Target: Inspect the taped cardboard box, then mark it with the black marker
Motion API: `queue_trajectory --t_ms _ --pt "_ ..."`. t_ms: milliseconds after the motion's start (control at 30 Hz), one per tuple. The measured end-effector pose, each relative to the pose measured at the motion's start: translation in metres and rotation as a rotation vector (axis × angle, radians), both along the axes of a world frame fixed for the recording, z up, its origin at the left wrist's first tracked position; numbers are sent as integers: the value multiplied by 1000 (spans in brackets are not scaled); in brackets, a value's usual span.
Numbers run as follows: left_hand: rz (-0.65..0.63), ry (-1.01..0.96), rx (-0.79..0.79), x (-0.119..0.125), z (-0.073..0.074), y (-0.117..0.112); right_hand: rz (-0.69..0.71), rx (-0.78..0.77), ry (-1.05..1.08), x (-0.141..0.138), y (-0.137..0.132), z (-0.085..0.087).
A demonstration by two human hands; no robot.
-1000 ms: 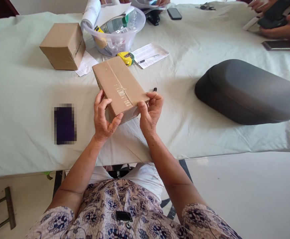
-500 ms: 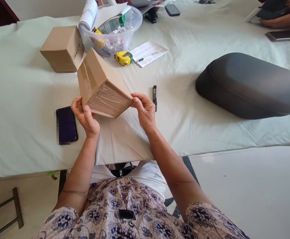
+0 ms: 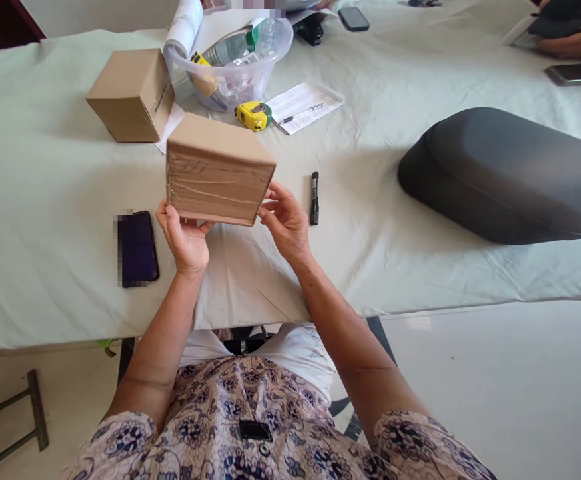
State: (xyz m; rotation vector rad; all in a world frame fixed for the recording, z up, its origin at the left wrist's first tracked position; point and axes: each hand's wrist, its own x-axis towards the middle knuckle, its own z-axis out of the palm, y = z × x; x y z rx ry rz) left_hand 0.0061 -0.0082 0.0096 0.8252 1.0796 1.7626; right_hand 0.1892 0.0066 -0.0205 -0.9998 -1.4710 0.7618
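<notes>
Over the front edge of the cloth-covered table [image 3: 360, 267], 1 cardboard box [image 3: 220, 187] sits tilted between 2 hands, its creased, taped side facing the camera! Left hand [image 3: 185, 240] clamps the lower left corner, thumb against the side; right hand [image 3: 288, 223] pinches the lower right edge, fingertips partly hidden. Just right of that grip lies a black marker [image 3: 315, 199]; off to the left, a smartphone [image 3: 139, 249]. Toward the back edge: another carton [image 3: 128, 97], a yellow-and-green tape measure [image 3: 253, 115], a loaded plastic basin [image 3: 284, 53].
</notes>
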Motion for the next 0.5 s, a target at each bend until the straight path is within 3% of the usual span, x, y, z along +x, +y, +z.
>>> queue_trajectory --t_ms 267,500 --pt "-35 -16 -65 -7 -11 4 64 18 -6 -2 -11 8" --pt "-63 -67 -75 -2 -7 0 67 17 -22 1 -8 6"
